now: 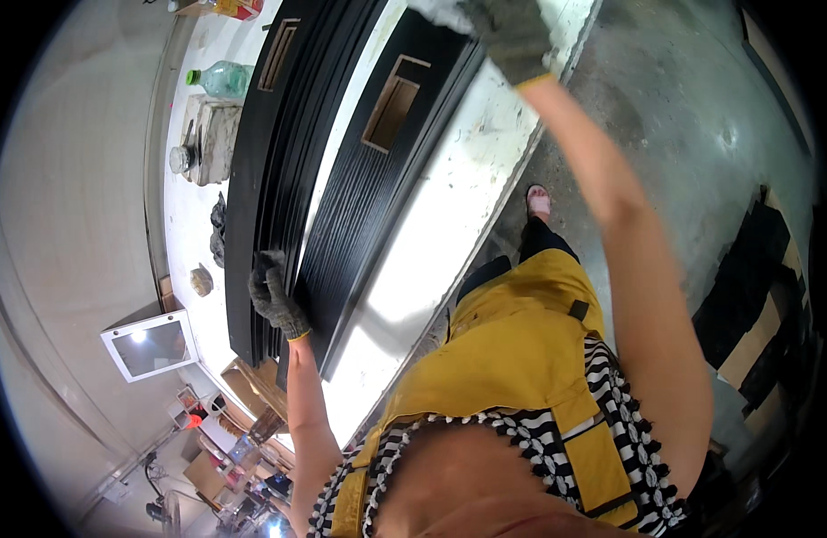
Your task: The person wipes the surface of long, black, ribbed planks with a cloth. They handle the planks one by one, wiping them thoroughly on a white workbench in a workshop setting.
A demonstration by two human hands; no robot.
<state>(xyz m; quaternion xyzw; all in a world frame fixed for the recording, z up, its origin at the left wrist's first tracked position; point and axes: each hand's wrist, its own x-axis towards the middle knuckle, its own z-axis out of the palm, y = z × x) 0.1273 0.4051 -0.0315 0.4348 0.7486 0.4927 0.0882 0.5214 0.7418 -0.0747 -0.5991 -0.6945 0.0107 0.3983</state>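
Panel (355, 220) lay on the white table (422, 247), black across its visible face, slot (396, 112) cut; what remained, I couldn't tell. Left hand (277, 300) curled over the strips (310, 117), right hand (517, 40) blurred by a white wad (442, 13), both grips unclear. Rightward, table gave sliding room to its edge, floor (683, 117) beyond.

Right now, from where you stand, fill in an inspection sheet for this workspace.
Surface: white table, marked with dark specks.
Job's things: black panel with a rectangular cutout; more black panels alongside.
Clutter: green-capped bottle and crumpled black scrap beyond the panels.
Hands: left hand, gloved, over the panels' near end; right hand, gloved and blurred, beside pale material, grip unclear.
Cables: too small to tell at lower left.
Surroundings: grey floor; dark boards at right.
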